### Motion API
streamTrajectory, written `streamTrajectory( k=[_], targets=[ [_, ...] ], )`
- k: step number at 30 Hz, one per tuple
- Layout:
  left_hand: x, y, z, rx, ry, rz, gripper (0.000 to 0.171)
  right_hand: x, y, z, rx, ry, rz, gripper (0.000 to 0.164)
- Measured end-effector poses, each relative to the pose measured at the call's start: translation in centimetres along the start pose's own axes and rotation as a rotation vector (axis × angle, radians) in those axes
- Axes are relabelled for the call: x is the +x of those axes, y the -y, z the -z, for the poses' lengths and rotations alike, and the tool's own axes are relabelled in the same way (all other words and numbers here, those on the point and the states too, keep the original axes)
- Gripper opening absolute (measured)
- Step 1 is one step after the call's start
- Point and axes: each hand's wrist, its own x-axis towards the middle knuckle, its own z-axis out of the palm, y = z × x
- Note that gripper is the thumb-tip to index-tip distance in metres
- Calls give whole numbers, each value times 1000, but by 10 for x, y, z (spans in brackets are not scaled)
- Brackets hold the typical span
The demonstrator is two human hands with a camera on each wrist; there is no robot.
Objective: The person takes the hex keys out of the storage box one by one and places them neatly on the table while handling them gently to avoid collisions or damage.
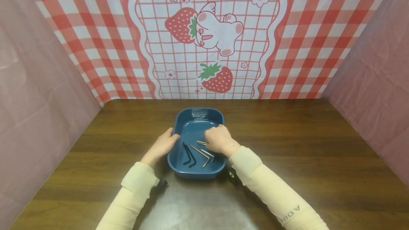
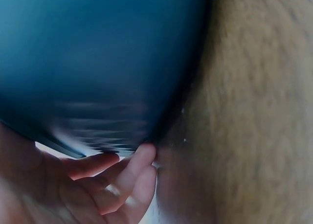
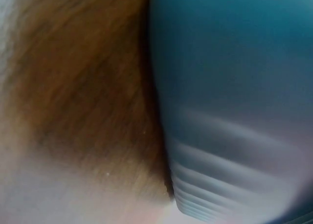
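Observation:
A blue tray (image 1: 191, 116) with rounded corners stands on the table, with several L-shaped hex keys in it. Black hex keys (image 1: 190, 155) lie at its near left, and a brass-coloured hex key (image 1: 200, 154) and a silver one (image 1: 207, 153) lie to their right. My left hand (image 1: 164, 143) grips the left rim, thumb over the edge. In the left wrist view its fingers (image 2: 142, 158) touch the tray's outer wall (image 2: 98, 48). My right hand (image 1: 219, 139) reaches over the right rim, knuckles up, beside partly covered metal hex keys (image 1: 201, 142); its fingertips are hidden.
The brown wooden table (image 1: 287, 134) runs back to a red-and-white strawberry cloth (image 1: 204, 63). Pink cloths hang at the left (image 1: 48, 63) and right (image 1: 367, 56). The right wrist view shows the tray's ribbed outside wall (image 3: 220, 150) close up.

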Motion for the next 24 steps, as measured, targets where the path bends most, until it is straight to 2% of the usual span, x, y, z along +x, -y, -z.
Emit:
streamTrajectory(
  k=[8, 16, 24],
  targets=[
    [-1, -1, 1, -2, 4, 7, 47, -1, -1, 1, 64, -45, -5, 16],
    [-3, 1, 0, -32, 18, 25, 47, -4, -1, -1, 169, -91, -8, 12],
    [-3, -1, 0, -22, 6, -1, 45, -8, 0, 5, 233, -131, 1, 12]
  ],
)
